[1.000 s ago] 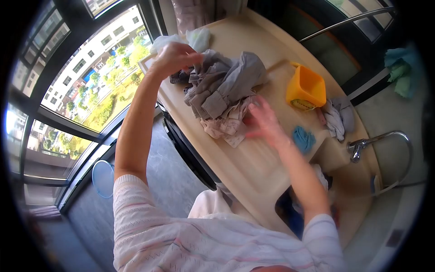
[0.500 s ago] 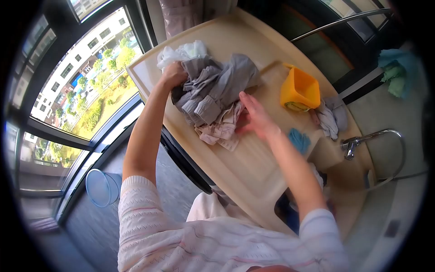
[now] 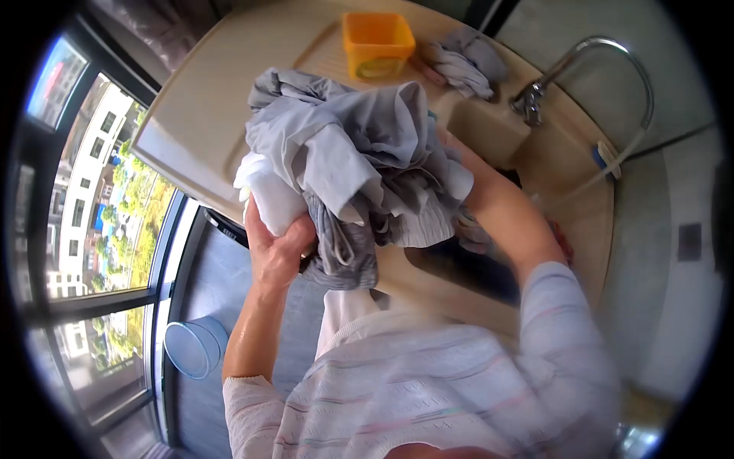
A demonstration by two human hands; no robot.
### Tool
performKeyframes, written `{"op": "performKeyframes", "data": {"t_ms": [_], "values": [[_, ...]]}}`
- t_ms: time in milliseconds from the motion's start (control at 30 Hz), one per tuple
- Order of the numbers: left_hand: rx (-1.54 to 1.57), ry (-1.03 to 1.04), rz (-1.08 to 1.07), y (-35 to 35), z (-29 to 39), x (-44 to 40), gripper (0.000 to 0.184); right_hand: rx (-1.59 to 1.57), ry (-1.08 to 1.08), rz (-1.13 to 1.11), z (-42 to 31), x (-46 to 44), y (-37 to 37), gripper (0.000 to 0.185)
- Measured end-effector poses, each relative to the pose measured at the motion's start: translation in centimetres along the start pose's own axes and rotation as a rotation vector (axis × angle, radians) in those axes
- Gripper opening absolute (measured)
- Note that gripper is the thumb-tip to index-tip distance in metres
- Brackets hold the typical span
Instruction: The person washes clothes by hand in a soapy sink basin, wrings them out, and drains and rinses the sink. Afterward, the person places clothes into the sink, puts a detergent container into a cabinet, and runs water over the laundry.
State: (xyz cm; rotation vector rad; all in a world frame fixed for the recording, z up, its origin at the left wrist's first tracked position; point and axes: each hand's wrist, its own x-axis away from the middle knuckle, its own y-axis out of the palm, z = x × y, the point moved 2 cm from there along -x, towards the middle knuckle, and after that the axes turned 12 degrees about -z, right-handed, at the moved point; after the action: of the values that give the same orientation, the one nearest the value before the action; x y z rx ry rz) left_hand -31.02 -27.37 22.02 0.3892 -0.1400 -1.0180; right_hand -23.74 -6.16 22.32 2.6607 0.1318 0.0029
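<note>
A bundle of grey clothes (image 3: pixel 336 145) is lifted above the beige counter, close to my body. My left hand (image 3: pixel 277 249) grips its near left side, fingers wrapped round a white cloth (image 3: pixel 275 195) and grey fabric. On the other side my right forearm (image 3: pixel 505 206) reaches under and behind the bundle; the fabric hides my right hand, so its fingers do not show. Below the bundle's right side is the dark basin opening (image 3: pixel 466 271).
A yellow-orange plastic container (image 3: pixel 377 44) stands on the counter (image 3: pixel 199 99) at the back. Beside it lie grey crumpled cloths (image 3: pixel 466 65). A chrome faucet (image 3: pixel 529 103) with a curved spout rises at the right. A light blue bin (image 3: pixel 195 348) stands on the floor by the window.
The clothes pile has been picked up off the counter and carried right toward the basin. My right hand has gone from beside the pile to behind it. The camera view has turned right.
</note>
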Motion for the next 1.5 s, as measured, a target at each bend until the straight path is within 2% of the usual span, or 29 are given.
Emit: {"op": "performKeyframes", "data": {"t_ms": [67,133,267,333,367,400,433,467,533,600,667,733,800,867,933,1000,1067,1100,1167,1200,1267,1333,1367,1400,1467,1500], "values": [[-0.014,0.026,-0.188,4.9,-0.2,1.2,0.049,0.184,0.070,0.070,-1.8,5.9,0.1,0.056],[-0.028,-0.080,-0.337,8.7,-2.1,2.2,0.053,0.391,0.191,0.129,-4.3,11.4,-0.2,0.056],[-0.014,-0.167,-0.606,16.0,-6.5,2.0,0.046,0.806,0.457,0.213,-8.5,21.0,-2.0,0.056],[-0.117,-0.220,-0.646,18.7,-9.0,0.8,0.040,1.012,0.513,0.233,-9.7,24.9,-2.7,0.053],[-0.173,-0.200,-0.585,19.0,-12.1,-0.1,0.038,0.967,0.555,0.269,-9.7,26.3,-2.8,0.052],[-0.225,-0.109,-0.566,20.5,-12.3,-1.2,0.031,0.922,0.595,0.303,-9.5,27.4,-2.8,0.051],[-0.453,-0.085,-0.531,20.0,-15.2,-3.3,0.025,0.876,0.633,0.334,-9.1,28.6,-2.9,0.051],[-0.582,-0.013,-0.434,20.1,-17.2,-5.2,0.025,1.085,0.630,0.387,-8.2,29.7,-3.1,0.050],[-0.816,0.163,-0.357,20.1,-18.1,-7.6,0.036,1.538,0.790,0.462,-5.1,31.5,-5.6,0.056],[-0.994,0.119,-0.420,20.4,-18.2,-8.4,0.035,1.639,0.776,0.596,-0.5,33.6,-7.8,0.056],[-1.093,0.033,-0.544,20.6,-18.2,-7.7,0.034,1.539,0.889,0.580,3.8,36.6,-10.4,0.051],[-1.153,-0.045,-0.649,20.1,-18.2,-7.1,0.033,1.370,0.851,0.553,4.3,39.0,-10.2,0.047],[-1.171,-0.119,-0.751,19.0,-18.7,-6.2,0.031,1.325,0.891,0.528,2.8,40.5,-8.7,0.044],[-1.180,-0.154,-0.787,18.5,-18.2,-6.1,0.029,1.396,0.717,0.515,1.5,42.9,-7.4,0.041],[-1.177,-0.159,-0.791,18.0,-17.3,-6.4,0.028,1.396,0.751,0.574,-1.1,44.6,-5.0,0.039],[-1.169,-0.038,-0.799,17.6,-16.0,-6.9,0.023,1.398,1.042,0.473,-0.7,46.8,-5.6,0.051],[-1.117,0.088,-0.799,17.1,-14.8,-7.8,0.021,1.571,1.184,0.613,3.3,48.2,-6.0,0.070],[-1.070,0.055,-0.786,17.5,-12.2,-8.2,0.018,1.550,1.217,0.691,5.8,48.4,-7.1,0.075],[-1.048,0.274,-0.653,16.1,-9.7,-10.6,0.019,1.500,1.277,0.849,9.5,48.5,-9.4,0.085],[-1.038,0.379,-0.591,15.1,-8.4,-12.1,0.019,1.450,1.265,0.882,8.9,47.5,-8.6,0.083],[-1.048,0.383,-0.307,12.4,-5.6,-15.5,0.021,1.343,1.236,0.943,7.3,45.7,-7.0,0.080],[-0.957,0.364,0.008,8.3,-3.9,-19.6,0.024,1.259,1.013,0.742,6.1,47.7,-8.1,0.074],[-1.015,0.305,0.138,6.1,-3.4,-21.7,0.027,1.215,0.904,0.642,5.4,48.2,-8.5,0.070],[-1.067,0.242,0.271,4.6,-2.9,-23.3,0.029,1.133,0.862,0.726,4.5,47.4,-8.7,0.064],[-0.861,-0.018,0.266,3.2,-3.3,-25.4,0.030,0.964,0.773,0.881,2.2,45.3,-8.8,0.051],[-0.752,-0.144,0.262,2.7,-3.4,-26.2,0.030,0.908,0.631,0.887,0.6,42.9,-8.5,0.046]]}}
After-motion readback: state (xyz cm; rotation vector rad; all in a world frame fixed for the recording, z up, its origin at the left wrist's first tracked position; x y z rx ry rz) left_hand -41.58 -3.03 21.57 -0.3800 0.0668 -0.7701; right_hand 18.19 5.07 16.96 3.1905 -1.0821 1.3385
